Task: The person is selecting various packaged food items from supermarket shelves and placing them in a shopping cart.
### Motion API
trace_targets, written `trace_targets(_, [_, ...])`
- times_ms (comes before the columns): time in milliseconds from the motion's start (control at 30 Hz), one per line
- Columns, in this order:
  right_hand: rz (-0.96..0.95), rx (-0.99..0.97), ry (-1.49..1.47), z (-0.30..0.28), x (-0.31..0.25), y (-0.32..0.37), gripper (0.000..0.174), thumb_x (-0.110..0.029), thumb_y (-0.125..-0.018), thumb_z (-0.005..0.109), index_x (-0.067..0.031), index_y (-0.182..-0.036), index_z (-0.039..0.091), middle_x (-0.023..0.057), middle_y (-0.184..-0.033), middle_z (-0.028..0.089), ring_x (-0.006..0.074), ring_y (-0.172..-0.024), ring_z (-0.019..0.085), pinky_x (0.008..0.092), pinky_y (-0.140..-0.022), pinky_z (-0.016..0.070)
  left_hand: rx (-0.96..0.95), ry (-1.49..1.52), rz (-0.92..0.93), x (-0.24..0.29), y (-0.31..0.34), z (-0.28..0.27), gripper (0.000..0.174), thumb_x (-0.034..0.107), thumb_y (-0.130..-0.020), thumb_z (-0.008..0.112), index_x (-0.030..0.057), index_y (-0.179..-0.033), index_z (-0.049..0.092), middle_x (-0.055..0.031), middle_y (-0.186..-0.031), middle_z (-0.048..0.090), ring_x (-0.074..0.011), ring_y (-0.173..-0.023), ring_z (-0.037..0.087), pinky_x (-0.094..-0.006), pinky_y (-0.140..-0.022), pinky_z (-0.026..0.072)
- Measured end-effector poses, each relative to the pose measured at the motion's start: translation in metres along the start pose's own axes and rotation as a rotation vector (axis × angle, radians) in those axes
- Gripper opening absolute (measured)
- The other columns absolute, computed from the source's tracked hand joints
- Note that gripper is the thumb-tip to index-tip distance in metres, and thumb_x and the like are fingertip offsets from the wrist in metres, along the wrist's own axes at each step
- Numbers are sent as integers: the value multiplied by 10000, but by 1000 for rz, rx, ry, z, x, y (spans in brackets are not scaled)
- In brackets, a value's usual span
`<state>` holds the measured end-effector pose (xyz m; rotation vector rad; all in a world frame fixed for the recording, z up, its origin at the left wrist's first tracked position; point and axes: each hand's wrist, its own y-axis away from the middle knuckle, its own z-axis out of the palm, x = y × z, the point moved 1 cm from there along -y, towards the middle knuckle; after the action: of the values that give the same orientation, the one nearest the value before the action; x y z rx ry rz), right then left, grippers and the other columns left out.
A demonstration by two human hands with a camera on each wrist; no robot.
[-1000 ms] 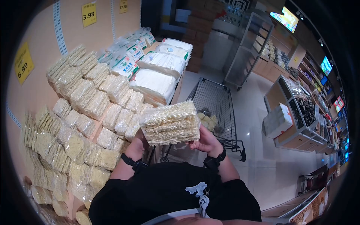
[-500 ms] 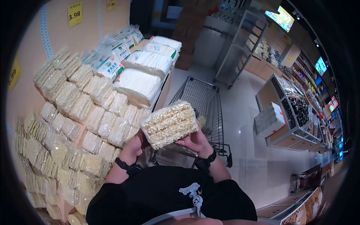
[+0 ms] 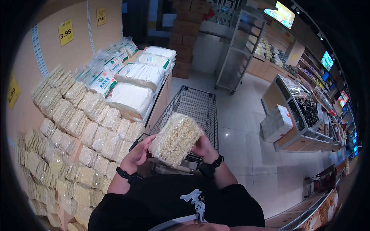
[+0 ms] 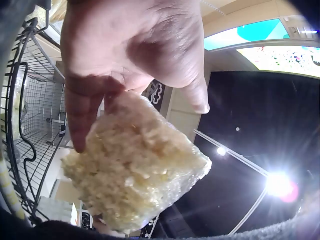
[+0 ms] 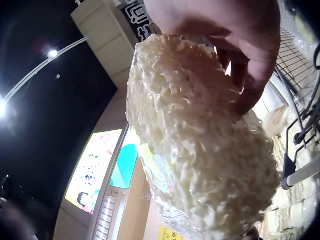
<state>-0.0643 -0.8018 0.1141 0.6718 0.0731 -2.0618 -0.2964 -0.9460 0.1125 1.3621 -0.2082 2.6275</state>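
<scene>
Noodle pack (image 3: 176, 140) front and centre in the head view, a clear-wrapped block of dried wavy noodles, held before the chest above the near end of a wire shopping cart (image 3: 198, 103). The right hand (image 3: 204, 148) grips its right end; the left hand (image 3: 139, 153) is at the opposite side, fingers loose. Likely light and stiff, this one, but brittle: hard squeezing could crack the strands, and the film looks slick. Broad palms on both ends should suit it best. Wrapped noodle stacks (image 3: 104, 140) fill the left display, white plastic-wrapped bundles (image 3: 133, 98) beyond; across the aisle, counter bins hold dark goods (image 3: 306, 111), too small to identify.

Over to the left wrist: thumb standing clear, fingers extended down alongside the pack, and whether they carry weight I can't tell.

Right wrist now: fingers bent over the pack's edge, crinkled film glinting. Behind, a clear plastic bag (image 5: 304, 42) appears to lie inside the cart, contents unclear.
</scene>
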Motion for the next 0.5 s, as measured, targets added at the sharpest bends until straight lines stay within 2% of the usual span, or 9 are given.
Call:
trace_targets(67, [37, -21, 69, -6, -2, -1, 563, -516, -947, 334, -78, -1290, 421, 123, -1228, 529, 247, -1018, 598, 381, -801, 553, 52, -223, 73, -10, -11, 11, 1044, 633, -702, 658, -22, -1400, 242, -109, -1353, 432, -193, -1230, 443, -325, -1017, 360])
trace_targets(133, [64, -39, 148, -6, -8, -2, 547, -515, -947, 340, -86, -1273, 429, 111, -1185, 549, 223, -958, 620, 356, -759, 569, 60, -204, 33, -12, -13, 24, 971, 598, -767, 620, -2, -1416, 218, -100, -1352, 434, -180, -1214, 456, -311, -1010, 369])
trace_targets(200, [14, -52, 241, 5, -14, 2, 527, -516, -944, 354, -100, -1259, 428, 79, -1085, 571, 174, -820, 626, 315, -684, 578, 234, -81, -56, 3, 0, 55, 786, 529, -850, 562, 34, -1399, 293, -75, -1341, 458, -180, -1203, 471, -315, -1004, 382])
trace_targets(233, [49, -191, 236, -18, -15, -7, 550, -518, -945, 345, -96, -1293, 405, 86, -1180, 552, 201, -978, 607, 361, -784, 556, 234, -80, -56, -2, 4, 49, 786, 529, -850, 562, 34, -1399, 293, -75, -1341, 458, -180, -1203, 471, -315, -1004, 382])
trace_targets(300, [27, -193, 301, -9, -19, 1, 545, -502, -949, 351, -96, -1312, 386, 91, -1198, 537, 201, -1042, 566, 361, -833, 527, 333, 112, 53, -24, 15, 32, 510, 153, -969, 393, 144, -1444, 206, -46, -1414, 357, -189, -1242, 431, -339, -983, 421])
trace_targets(333, [-18, -178, 364, 0, -22, 6, 541, -485, -953, 358, -97, -1331, 366, 96, -1216, 522, 201, -1105, 526, 362, -881, 499, 333, 112, 53, -30, 12, 27, 510, 153, -969, 393, 144, -1444, 206, -46, -1414, 357, -189, -1242, 431, -339, -983, 421])
trace_targets(367, [-66, -267, 434, 8, -25, 11, 629, -479, -927, 442, -105, -1405, 273, 102, -1267, 471, 195, -1176, 447, 349, -937, 440, 435, 95, 122, -39, 12, 27, 479, 310, -933, 455, 131, -1364, 346, -46, -1337, 451, -205, -1189, 483, -351, -963, 439])
trace_targets(467, [-77, -328, 603, 20, -26, 23, 784, -469, -878, 546, -124, -1458, 147, 88, -1345, 396, 183, -1186, 433, 329, -930, 425, 818, 305, -26, -27, 0, 55, 485, 221, -962, 419, 160, -1421, 273, -59, -1371, 418, -236, -1209, 469, -406, -958, 451])
trace_targets(500, [-72, -333, 602, 17, -24, 23, 784, -469, -878, 546, -124, -1458, 147, 88, -1345, 396, 183, -1186, 433, 329, -930, 425, 573, 457, 33, -60, -11, -1, 505, 307, -943, 449, 152, -1403, 311, -68, -1339, 454, -249, -1193, 485, -421, -961, 448])
